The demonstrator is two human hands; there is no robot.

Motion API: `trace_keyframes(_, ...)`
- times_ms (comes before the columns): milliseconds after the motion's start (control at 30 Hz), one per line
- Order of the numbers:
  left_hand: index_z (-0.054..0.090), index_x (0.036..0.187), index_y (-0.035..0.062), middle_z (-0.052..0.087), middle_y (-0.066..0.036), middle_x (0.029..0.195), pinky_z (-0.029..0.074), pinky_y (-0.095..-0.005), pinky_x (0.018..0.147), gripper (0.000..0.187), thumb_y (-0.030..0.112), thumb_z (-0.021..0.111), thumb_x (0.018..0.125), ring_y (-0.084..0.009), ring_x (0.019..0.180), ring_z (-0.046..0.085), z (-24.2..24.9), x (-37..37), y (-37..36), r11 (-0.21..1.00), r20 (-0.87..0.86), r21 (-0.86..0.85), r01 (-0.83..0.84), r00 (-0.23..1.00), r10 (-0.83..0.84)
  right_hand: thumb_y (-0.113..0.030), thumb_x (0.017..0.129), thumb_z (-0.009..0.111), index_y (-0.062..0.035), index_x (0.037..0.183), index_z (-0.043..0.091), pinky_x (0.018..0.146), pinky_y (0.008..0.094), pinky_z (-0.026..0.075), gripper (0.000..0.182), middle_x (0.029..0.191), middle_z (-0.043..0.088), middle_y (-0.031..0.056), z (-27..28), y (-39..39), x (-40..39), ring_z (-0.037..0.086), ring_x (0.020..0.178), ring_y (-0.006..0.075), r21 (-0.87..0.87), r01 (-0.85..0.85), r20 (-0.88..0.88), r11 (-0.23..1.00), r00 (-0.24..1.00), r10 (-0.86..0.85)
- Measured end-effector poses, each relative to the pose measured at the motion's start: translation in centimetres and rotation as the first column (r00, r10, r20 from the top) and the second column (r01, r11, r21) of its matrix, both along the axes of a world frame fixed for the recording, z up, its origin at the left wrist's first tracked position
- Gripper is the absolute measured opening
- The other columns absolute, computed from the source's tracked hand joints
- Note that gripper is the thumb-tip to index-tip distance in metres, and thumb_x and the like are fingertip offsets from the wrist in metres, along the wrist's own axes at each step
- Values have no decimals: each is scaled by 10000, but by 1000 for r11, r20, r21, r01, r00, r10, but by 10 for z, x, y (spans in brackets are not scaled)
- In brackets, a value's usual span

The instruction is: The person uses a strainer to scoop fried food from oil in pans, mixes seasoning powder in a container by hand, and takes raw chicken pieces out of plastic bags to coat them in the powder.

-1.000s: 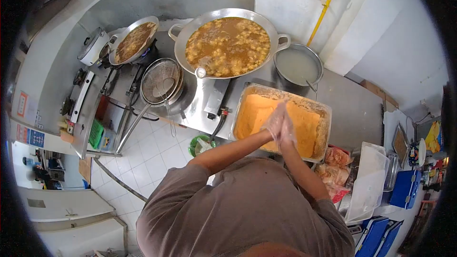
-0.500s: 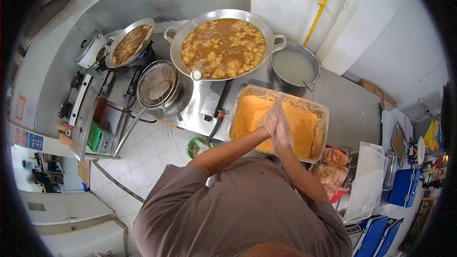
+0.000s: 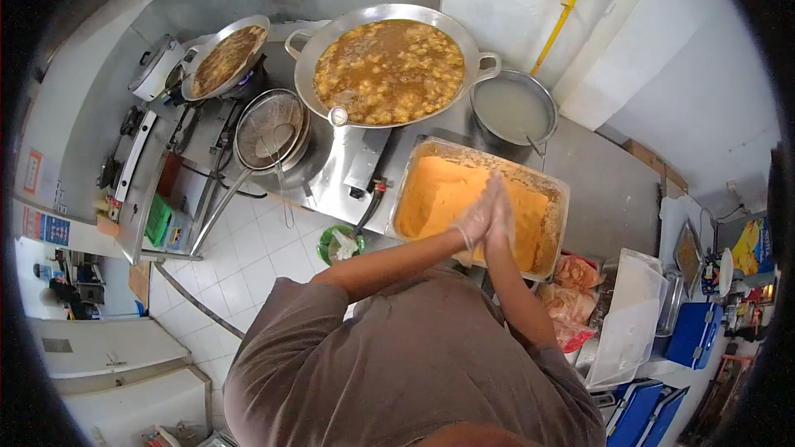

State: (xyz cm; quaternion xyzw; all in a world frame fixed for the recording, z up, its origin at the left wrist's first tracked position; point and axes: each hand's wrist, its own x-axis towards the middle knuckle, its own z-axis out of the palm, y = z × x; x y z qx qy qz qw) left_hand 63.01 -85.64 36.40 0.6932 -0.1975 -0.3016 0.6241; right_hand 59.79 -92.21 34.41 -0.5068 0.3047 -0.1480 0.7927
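My left hand (image 3: 478,218) and my right hand (image 3: 501,220) are both in clear plastic gloves. They meet palm to palm, with the fingers stretched out straight and pointing away from me. Nothing shows between them, though the inner faces of the palms are hidden. Below the hands is a rectangular tray (image 3: 561,223) with crusted edges. Orange powder (image 3: 431,199) covers much of its bottom. Just beyond the tray, at the right, stands a metal bowl of cloudy liquid (image 3: 513,109) with a utensil handle leaning over its rim.
A large wok (image 3: 302,74) of bubbling oil and frying pieces stands behind the tray, a thermometer (image 3: 338,116) at its rim. Left are strainers (image 3: 269,128) and a second wok (image 3: 228,62). Plastic bags of raw meat (image 3: 573,294) and a white lid (image 3: 629,323) lie right.
The hands have turned from an overlapping, crossed hold to flat palms pressed together, fingers straight. The camera view has shifted slightly.
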Motion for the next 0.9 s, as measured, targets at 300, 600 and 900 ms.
trace_keyframes(300,270,1577,45,381,-191,1545,231,-373,1192,690,522,208,1083,-285,1445,340,4,9,2,980,-37,-197,-3,999,-4,-545,1049,383,-104,1539,401,1191,379,283,659,1560,399,136,37,12,-1,382,1430,265,93,-30,-170,995,984,46)
trace_keyframes(600,296,1567,71,456,-248,1496,292,-414,1166,678,523,324,1062,-353,1369,453,14,21,7,988,-43,141,66,997,-60,-552,1051,369,-39,1510,390,1100,334,388,689,1402,515,90,38,20,-1,488,1296,217,255,-19,-98,967,994,45)
trace_keyframes(900,307,1553,12,417,-192,1544,268,-380,1190,752,568,356,1049,-291,1435,387,-3,25,-11,980,-569,-92,-177,817,94,-583,1037,381,-59,1538,363,1162,359,302,725,1511,437,101,31,27,-9,402,1397,248,119,47,-180,992,983,-25)
